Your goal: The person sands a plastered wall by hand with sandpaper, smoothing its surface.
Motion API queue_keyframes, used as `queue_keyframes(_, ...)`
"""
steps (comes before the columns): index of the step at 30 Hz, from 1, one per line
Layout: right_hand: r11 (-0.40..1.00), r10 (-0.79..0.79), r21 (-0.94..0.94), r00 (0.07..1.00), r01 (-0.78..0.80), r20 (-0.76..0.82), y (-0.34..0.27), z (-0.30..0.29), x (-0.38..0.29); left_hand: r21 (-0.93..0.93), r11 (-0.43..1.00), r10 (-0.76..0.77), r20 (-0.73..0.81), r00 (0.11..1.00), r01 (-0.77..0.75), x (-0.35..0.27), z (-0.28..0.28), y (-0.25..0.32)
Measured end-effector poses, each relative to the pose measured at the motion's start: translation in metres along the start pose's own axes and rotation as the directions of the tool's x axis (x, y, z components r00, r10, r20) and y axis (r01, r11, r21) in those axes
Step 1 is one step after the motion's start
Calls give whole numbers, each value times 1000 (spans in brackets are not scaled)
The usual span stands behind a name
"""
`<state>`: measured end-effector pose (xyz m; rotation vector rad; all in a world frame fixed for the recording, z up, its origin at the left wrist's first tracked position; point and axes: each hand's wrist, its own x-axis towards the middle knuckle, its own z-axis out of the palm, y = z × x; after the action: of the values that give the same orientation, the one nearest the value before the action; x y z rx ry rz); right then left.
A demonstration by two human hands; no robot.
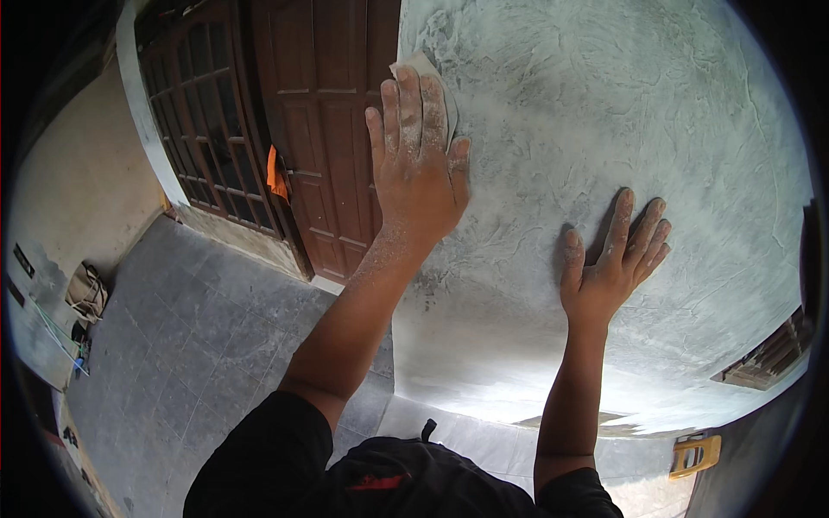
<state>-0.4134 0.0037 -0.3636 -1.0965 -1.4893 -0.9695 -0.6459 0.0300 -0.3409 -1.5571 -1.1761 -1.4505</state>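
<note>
A grey plastered wall point(518, 149) with swirled trowel marks fills the right of the view. Near its left edge, my left hand point(418, 155) presses a pale sheet of sandpaper point(450, 103) to the surface. The sheet shows beyond the fingertips and beside the index finger; the rest is under the palm. White dust coats the fingers and wrist. Lower and to the right, my right hand point(602, 272) rests on the wall with its fingers spread and nothing held. Its fingertips are dusty too.
Left of the wall edge is a brown panelled wooden door point(324, 142), an orange cloth point(276, 173) hanging by its handle. Beside it stands a paned window point(201, 116). Grey tiles point(188, 330) cover the floor. A yellow plastic stool point(696, 456) is low at right; a bag point(87, 292) lies far left.
</note>
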Motion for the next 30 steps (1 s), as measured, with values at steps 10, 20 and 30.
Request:
queue_keyframes(10,1000,-30,-5,998,30,62,4,3,-32,-45,996,-80,4,997,80,-46,11,10)
queue_keyframes(20,997,-36,70,988,26,151,10,4,-66,-26,989,-146,86,986,149,-227,36,0)
queue_keyframes(30,995,4,99,986,-20,165,6,1,-72,15,992,-129,33,991,129,-252,38,-5)
